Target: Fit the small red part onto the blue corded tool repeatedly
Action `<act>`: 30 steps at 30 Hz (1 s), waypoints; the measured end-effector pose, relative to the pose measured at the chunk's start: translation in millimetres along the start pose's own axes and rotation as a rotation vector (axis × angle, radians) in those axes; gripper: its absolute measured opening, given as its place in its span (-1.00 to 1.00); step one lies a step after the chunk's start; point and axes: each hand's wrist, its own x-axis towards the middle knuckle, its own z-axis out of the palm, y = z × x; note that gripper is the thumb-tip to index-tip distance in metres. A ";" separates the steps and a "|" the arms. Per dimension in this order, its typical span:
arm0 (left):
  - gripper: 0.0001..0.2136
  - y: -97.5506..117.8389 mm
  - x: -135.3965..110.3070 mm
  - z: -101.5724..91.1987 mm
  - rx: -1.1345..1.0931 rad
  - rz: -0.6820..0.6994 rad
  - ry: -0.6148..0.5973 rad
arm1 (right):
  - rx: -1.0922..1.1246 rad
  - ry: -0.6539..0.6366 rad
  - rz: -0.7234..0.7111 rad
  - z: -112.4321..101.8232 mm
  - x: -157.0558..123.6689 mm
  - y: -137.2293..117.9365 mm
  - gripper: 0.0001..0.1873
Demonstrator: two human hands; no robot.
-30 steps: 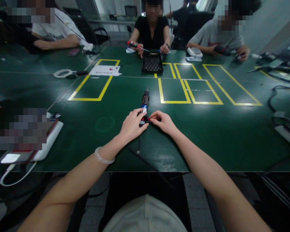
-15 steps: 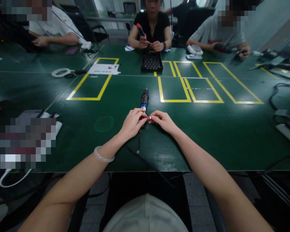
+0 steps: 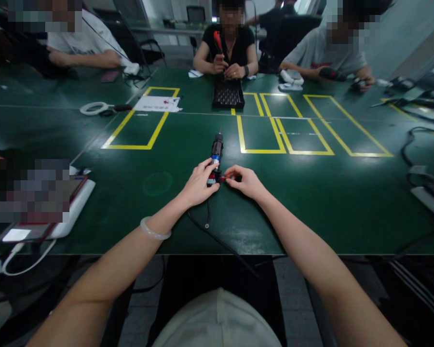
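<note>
Left hand (image 3: 198,186): grip closed over lower body of black cylindrical tool with blue band and thin tip (image 3: 217,146).
Tool: flat on dark green bench (image 3: 191,132), tip away from person.
Small red piece (image 3: 223,179): right of tool's lower end.
Right hand (image 3: 247,182): grip pinching red piece, fingertips together.

At the grip, the electric screwdriver (image 3: 217,144) was recorded as black, banded blue, silver and red; red was noted on a small part (image 3: 223,179) there. Green was seen on the table (image 3: 188,135) beneath, yellow on tape outlines (image 3: 264,152) beyond, black on the cord (image 3: 217,238) and white on the bracelet (image 3: 155,235) behind it.
</note>
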 end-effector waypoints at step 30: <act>-0.38 12.9 5.5 -3.4 0.161 -0.180 -0.032 | -0.316 0.009 -0.091 10.2 -1.8 -8.2 -0.76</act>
